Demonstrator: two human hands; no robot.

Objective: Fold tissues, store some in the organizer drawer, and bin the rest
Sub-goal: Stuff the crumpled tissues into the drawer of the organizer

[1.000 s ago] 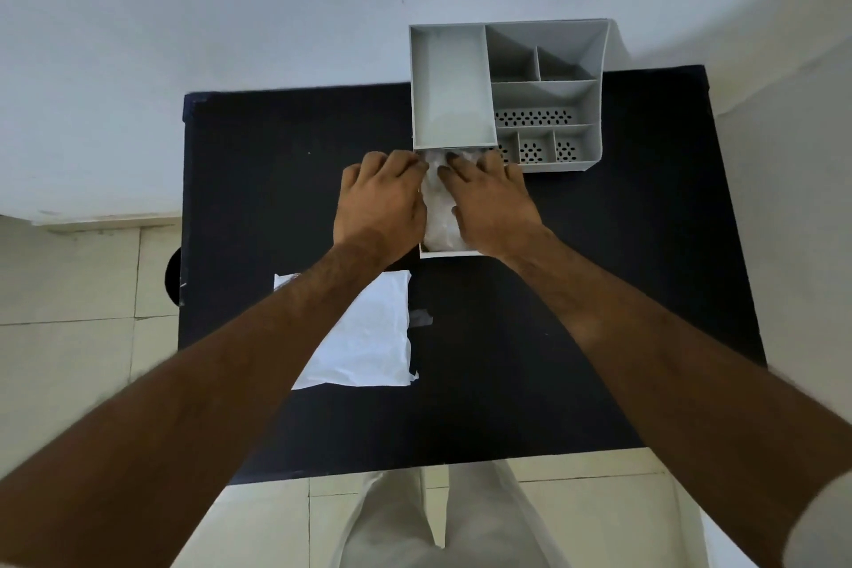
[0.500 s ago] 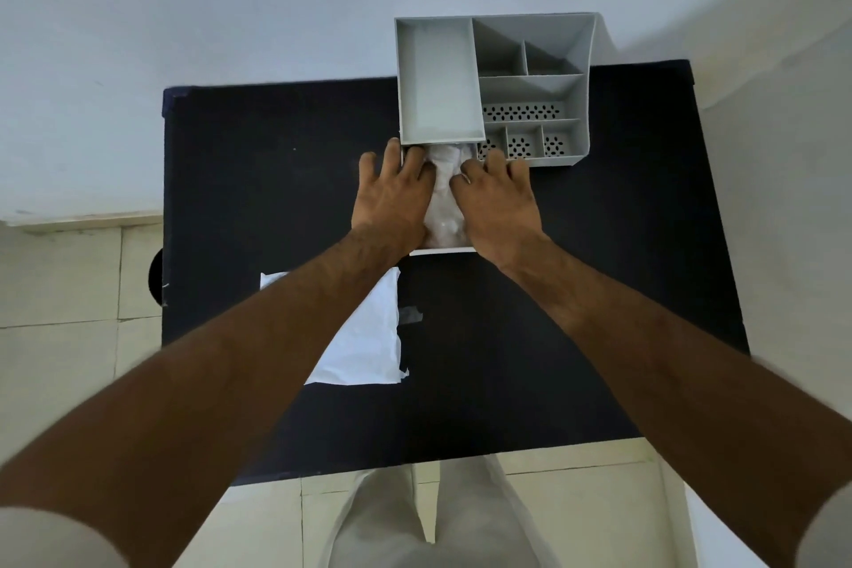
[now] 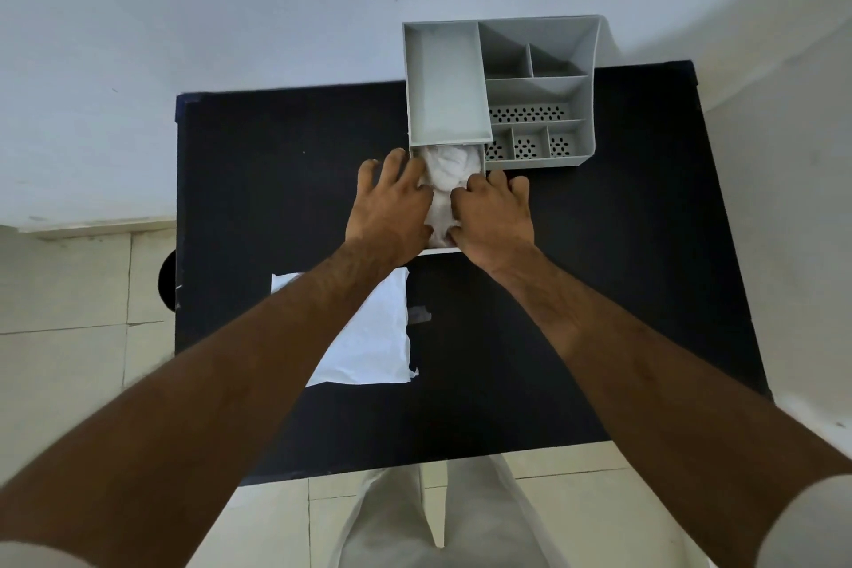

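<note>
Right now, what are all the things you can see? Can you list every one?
table: one, black, in the middle, against the white wall
organizer: one, grey, at the table's far edge, with many compartments that look empty
drawer: one, white, pulled out toward the person from the organizer's left part
tissues in the drawer: a white crumpled bunch, count unclear
flat tissue: one, white, on the table, near-left, partly under the left arm
floor: pale tiles, around the table
left hand: one, over the drawer's left side, on the tissues
right hand: one, over the drawer's right side, on the tissues
</note>
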